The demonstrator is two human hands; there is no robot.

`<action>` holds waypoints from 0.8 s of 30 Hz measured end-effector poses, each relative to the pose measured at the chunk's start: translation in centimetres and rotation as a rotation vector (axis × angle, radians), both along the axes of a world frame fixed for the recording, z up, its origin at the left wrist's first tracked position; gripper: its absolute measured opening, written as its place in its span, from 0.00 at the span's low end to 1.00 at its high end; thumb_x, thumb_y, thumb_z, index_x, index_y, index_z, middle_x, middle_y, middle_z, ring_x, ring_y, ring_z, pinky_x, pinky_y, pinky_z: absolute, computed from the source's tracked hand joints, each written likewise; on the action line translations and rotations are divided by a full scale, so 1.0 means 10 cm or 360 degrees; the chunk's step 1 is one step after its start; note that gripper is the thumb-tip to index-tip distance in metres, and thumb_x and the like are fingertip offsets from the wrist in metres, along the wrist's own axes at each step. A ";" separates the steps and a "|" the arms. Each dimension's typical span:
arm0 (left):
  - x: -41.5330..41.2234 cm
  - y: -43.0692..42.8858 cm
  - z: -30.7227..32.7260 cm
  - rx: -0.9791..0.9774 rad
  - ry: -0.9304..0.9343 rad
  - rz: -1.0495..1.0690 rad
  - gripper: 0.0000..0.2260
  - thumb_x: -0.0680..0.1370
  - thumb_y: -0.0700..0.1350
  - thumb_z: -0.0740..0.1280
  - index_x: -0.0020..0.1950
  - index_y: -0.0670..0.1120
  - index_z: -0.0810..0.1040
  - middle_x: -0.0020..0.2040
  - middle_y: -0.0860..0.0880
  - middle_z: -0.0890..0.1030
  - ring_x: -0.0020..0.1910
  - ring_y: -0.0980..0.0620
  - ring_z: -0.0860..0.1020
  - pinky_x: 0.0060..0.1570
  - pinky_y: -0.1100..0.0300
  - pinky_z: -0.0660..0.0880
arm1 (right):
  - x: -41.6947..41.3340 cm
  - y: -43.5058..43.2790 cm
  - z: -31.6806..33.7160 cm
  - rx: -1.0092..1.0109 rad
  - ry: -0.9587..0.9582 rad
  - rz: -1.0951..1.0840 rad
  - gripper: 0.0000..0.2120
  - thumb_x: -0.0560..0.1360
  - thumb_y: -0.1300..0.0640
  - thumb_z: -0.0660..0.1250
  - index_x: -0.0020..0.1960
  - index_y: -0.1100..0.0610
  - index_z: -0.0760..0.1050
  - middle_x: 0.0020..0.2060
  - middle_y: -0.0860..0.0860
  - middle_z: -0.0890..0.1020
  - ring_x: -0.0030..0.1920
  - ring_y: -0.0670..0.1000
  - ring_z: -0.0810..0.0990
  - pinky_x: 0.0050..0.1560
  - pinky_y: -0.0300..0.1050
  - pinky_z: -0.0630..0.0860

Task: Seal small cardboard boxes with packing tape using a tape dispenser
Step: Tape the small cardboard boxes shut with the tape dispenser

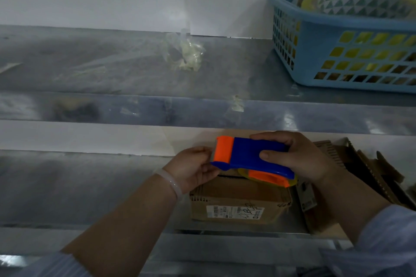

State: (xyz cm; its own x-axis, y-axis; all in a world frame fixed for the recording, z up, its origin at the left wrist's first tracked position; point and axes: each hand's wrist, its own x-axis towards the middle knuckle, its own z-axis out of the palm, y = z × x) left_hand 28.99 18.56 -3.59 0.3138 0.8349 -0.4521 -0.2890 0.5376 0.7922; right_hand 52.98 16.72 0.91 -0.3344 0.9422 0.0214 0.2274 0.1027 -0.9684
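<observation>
My right hand (299,155) grips the blue and orange tape dispenser (249,155) by its handle end, above a small cardboard box (238,200). The box sits on the lower metal shelf and has a white label on its near face. My left hand (193,168) is at the dispenser's orange blade end, fingers curled at the tape's edge; whether it pinches the tape I cannot tell. The yellowish tape roll (270,175) shows under the dispenser.
A blue plastic basket (337,47) with several tape rolls stands on the upper metal shelf (112,63) at the right. A crumpled wad of used tape (184,54) lies mid-shelf. Flattened cardboard pieces (369,171) lean at the right of the box.
</observation>
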 end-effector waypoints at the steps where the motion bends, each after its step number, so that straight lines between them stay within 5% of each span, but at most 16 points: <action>1: 0.02 0.00 -0.01 0.0049 0.0045 0.0040 0.04 0.80 0.37 0.63 0.49 0.41 0.77 0.38 0.44 0.83 0.36 0.51 0.82 0.32 0.62 0.78 | 0.01 0.00 0.00 0.0004 -0.0022 0.0004 0.17 0.63 0.48 0.74 0.51 0.37 0.82 0.53 0.39 0.83 0.52 0.44 0.82 0.47 0.34 0.78; 18: -0.04 0.02 -0.17 0.0442 0.0640 0.0419 0.11 0.80 0.39 0.63 0.38 0.42 0.77 0.26 0.50 0.76 0.25 0.56 0.74 0.29 0.62 0.76 | 0.40 -0.06 0.17 -0.0024 -0.0346 0.0059 0.20 0.62 0.45 0.74 0.54 0.36 0.80 0.53 0.39 0.83 0.51 0.43 0.82 0.46 0.38 0.80; 24: -0.33 -0.01 -0.30 0.0416 0.0835 0.0545 0.09 0.79 0.40 0.65 0.38 0.43 0.77 0.25 0.51 0.75 0.26 0.55 0.74 0.30 0.60 0.76 | 0.60 -0.08 0.26 -0.0051 -0.0485 0.0013 0.18 0.62 0.46 0.74 0.51 0.33 0.80 0.50 0.35 0.83 0.48 0.38 0.82 0.41 0.31 0.77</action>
State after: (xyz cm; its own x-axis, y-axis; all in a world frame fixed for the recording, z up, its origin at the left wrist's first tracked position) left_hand 25.71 18.46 -6.54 -0.1937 0.9507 -0.2421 0.0496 0.2560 0.9654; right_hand 58.99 15.88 3.49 -0.3286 0.9379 -0.1111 0.5074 0.0761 -0.8584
